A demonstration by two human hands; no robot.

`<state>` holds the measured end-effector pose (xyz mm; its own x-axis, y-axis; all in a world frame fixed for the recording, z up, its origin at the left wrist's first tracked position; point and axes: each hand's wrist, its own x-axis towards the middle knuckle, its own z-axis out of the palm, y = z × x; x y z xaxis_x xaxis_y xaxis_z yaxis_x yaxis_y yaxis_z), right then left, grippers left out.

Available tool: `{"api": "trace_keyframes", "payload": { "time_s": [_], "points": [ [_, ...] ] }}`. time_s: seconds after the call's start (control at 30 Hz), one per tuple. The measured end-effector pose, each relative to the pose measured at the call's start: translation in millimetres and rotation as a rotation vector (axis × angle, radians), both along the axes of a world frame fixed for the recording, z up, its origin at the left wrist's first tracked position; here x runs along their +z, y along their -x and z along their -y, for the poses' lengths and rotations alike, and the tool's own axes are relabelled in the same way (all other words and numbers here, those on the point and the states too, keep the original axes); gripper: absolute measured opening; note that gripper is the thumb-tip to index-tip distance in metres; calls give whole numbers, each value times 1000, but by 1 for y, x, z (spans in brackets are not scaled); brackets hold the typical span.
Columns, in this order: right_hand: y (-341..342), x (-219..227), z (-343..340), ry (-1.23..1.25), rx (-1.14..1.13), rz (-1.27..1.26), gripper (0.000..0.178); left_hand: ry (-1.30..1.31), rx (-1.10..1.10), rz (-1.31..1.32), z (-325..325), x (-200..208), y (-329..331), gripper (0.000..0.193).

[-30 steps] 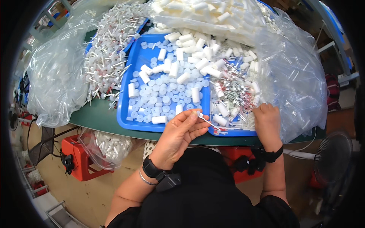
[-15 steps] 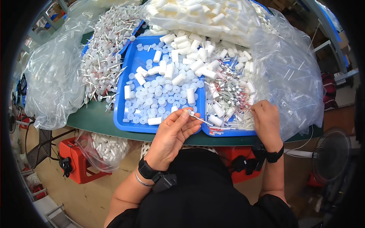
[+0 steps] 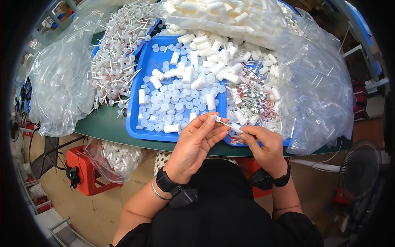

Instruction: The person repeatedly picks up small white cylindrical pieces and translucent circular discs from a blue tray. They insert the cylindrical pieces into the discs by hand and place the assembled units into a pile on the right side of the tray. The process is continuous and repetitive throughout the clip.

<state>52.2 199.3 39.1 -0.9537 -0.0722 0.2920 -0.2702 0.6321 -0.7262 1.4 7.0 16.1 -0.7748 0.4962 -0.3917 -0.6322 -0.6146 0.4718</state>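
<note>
In front of the blue trays, my left hand (image 3: 191, 146) pinches a thin rod with a white end (image 3: 223, 122) between thumb and fingers. My right hand (image 3: 266, 146) is closed on a small white tube-like piece (image 3: 236, 128) at the rod's other end. The two pieces meet or overlap; I cannot tell how far one is inside the other. Behind my left hand, the left blue tray (image 3: 144, 61) holds translucent round discs (image 3: 175, 96) and white cylinders (image 3: 201, 52). Beyond my right hand lies a pile of thin rods with red and white parts (image 3: 257, 92).
A heap of rods with discs (image 3: 113, 61) fills the back left. A clear bag of white cylinders (image 3: 230, 20) lies at the back. Plastic bags (image 3: 317, 90) flank the green table (image 3: 98, 125). Below stand a red stool (image 3: 84, 173) and a fan (image 3: 360, 168).
My right hand has moved left from the rod pile to my left hand, bringing a small white tube-like piece to the rod. My left hand has shifted slightly right, still holding the rod.
</note>
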Motion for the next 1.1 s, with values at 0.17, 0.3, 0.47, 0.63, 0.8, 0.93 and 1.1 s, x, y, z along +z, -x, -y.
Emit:
{"api": "trace_keyframes", "payload": {
  "time_s": [0.17, 0.3, 0.47, 0.63, 0.8, 0.93, 1.1],
  "points": [
    [4, 2, 3, -86, 16, -77, 11, 14, -1, -31, 0, -7, 0, 26],
    [9, 1, 9, -64, 48, -96, 7, 50, -100, -97, -2, -7, -6, 28],
    [8, 0, 14, 605, 45, 559, 16, 138, -178, -199, 2, -8, -6, 26],
    [5, -3, 29, 264, 107, 310, 17, 310, -101, -316, 17, -6, 3, 26],
    [19, -5, -12, -287, -199, -119, 14, -136, 397, -223, 93, 5, 83, 32],
    [23, -4, -18, -584, -138, -154, 12, 283, 403, -372, 93, 31, 95, 36],
    [27, -17, -5, -756, -120, -33, 16, 943, -90, -945, 36, -6, 47, 27]
  ]
}}
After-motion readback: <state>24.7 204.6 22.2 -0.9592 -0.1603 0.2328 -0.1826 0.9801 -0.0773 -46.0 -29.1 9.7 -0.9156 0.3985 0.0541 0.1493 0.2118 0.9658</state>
